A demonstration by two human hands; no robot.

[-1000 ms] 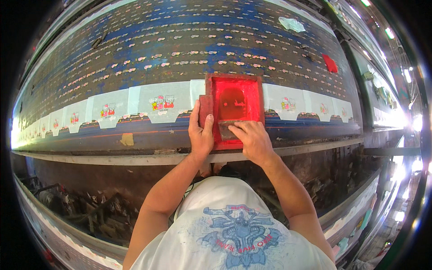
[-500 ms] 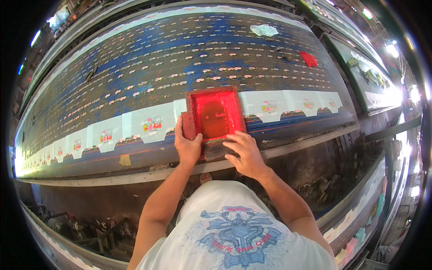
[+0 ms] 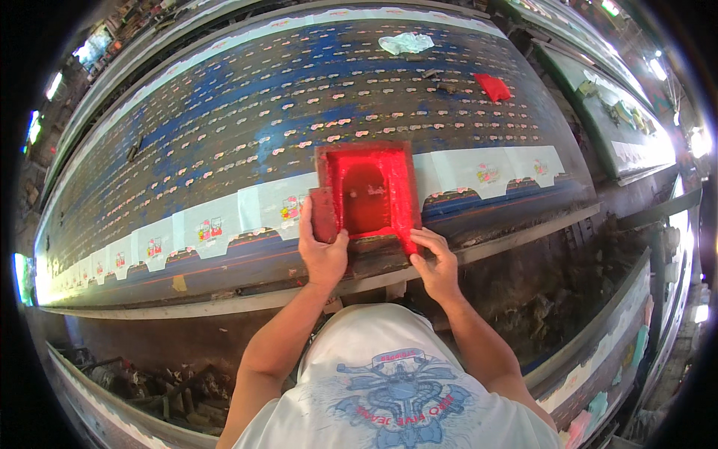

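A small screen-printing frame (image 3: 407, 176) with reddish-brown sides and wet red ink inside is between my hands, over a row of pale fabric pieces (image 3: 254, 202) along the table's near edge. My left hand (image 3: 323, 256) grips a reddish-brown block (image 3: 323, 213) at the frame's left side, thumb near its lower left corner. At the lower right corner, my right hand (image 3: 440, 268) pinches the red-smeared frame between thumb and fingers. Printed cartoon figures show on the pieces either side; fabric under the frame is hidden. Whether the frame rests flat or is slightly raised, I cannot tell.
The long dark table (image 3: 247, 112) carries many rows of small printed marks. A crumpled whitish cloth (image 3: 406, 43) and a red cloth (image 3: 492, 87) lie on its far part. Another table (image 3: 598, 112) stands to the right. A pale rail (image 3: 224, 305) runs along the near edge.
The frame has shifted right along the fabric row, uncovering a print on its left and covering one on its right. My right hand's spread fingers have closed on the lower right corner. The view shifted too.
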